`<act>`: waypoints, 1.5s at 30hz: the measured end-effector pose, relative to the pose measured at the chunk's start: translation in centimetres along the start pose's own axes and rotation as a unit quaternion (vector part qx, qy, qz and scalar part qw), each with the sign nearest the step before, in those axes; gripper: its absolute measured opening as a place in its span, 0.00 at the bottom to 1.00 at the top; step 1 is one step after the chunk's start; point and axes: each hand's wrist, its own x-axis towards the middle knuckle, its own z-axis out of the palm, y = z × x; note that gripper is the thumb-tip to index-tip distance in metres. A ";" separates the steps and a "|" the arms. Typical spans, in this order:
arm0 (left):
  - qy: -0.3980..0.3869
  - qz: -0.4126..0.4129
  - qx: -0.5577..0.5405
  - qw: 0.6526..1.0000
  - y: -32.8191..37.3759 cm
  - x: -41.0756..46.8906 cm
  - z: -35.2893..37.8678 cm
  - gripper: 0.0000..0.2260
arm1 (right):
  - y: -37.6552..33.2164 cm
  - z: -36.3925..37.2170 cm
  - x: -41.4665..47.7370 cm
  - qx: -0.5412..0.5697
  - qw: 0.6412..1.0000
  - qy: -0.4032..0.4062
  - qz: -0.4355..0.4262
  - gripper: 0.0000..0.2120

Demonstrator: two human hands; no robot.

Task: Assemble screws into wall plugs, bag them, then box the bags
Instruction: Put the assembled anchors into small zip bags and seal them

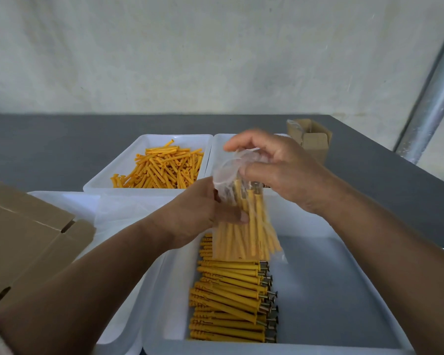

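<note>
Bag: clear plastic, filled with yellow plugs with screws in them; held up over the far end of the near tray, centre of view.
Bag look: top is crumpled and bunched; screw heads show near the top, just under the bunched film; body is blurred.
Bag axis: long axis near upright, mouth at the top and far, bottom end tilted slightly right, hanging just above the assembled row.
Left hand: fingers curled round the bag's upper middle from the left, thumb across the front; closed on it.
Right hand: above and right of the bag, fingertips pinching the bunched top; closed on the film.
Assembled plugs: stacked in a row in the near tray, lying left-right, screw heads on the right.
Loose plugs: yellow heap in the far left tray, no clear common direction.
Far right tray: mostly hidden behind the hands; contents cannot tell.
Flat box: brown cardboard, near left, flaps open.
Small box: brown cardboard, far right on the grey table, top open.
</note>
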 end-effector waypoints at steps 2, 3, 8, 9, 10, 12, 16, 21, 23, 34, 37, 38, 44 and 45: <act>0.010 -0.002 -0.027 1.000 0.1 -0.1 -0.1 0.13 | 0.1 -0.2 0.1 0.026 0.999 0.008 0.041 0.21; 0.014 0.000 -0.033 0.999 0.1 -0.1 -0.1 0.13 | 0.2 -0.3 0.1 0.036 0.997 0.012 0.062 0.26; 0.030 0.015 -0.054 0.998 0.0 0.1 -0.2 0.16 | 0.6 -0.8 0.1 0.045 0.987 -0.023 0.150 0.35; 0.035 0.018 -0.057 0.998 0.0 0.1 -0.2 0.18 | 0.6 -0.8 0.1 0.035 0.987 -0.040 0.151 0.30; 0.042 0.017 -0.059 0.997 -0.1 0.2 -0.2 0.19 | 0.7 -0.8 0.1 0.019 0.988 -0.050 0.145 0.23; 0.054 0.009 -0.063 0.997 -0.3 0.4 -0.2 0.18 | 0.7 -0.8 0.0 -0.021 0.991 -0.041 0.127 0.12; 0.081 -0.027 -0.064 0.994 -0.4 0.5 -0.8 0.15 | 1.0 -0.5 0.0 -0.091 0.988 -0.016 0.125 0.09; 0.100 -0.044 -0.043 0.993 -0.1 0.4 -1.5 0.14 | 1.7 -0.1 -0.1 -0.159 0.973 -0.038 0.161 0.14; 0.121 -0.047 -0.060 0.990 0.0 0.4 -1.7 0.13 | 1.9 -0.1 0.0 -0.174 0.972 -0.023 0.157 0.15; 0.176 -0.043 -0.014 0.983 -0.4 0.9 -2.2 0.14 | 2.1 0.0 0.2 -0.219 0.969 -0.006 0.114 0.09; 0.178 -0.046 0.104 0.977 -0.5 0.8 -2.3 0.20 | 2.1 0.0 0.3 -0.218 0.970 0.025 0.102 0.12; 0.182 -0.047 0.165 0.968 -0.6 0.8 -2.2 0.20 | 2.1 0.0 0.3 -0.221 0.970 0.025 0.100 0.11; 0.187 -0.032 0.269 0.944 -0.6 0.7 -2.0 0.22 | 1.9 0.2 0.1 -0.205 0.973 0.017 0.108 0.08; 0.191 -0.027 0.276 0.942 -0.6 0.6 -1.9 0.22 | 1.8 0.3 0.1 -0.213 0.971 0.012 0.108 0.07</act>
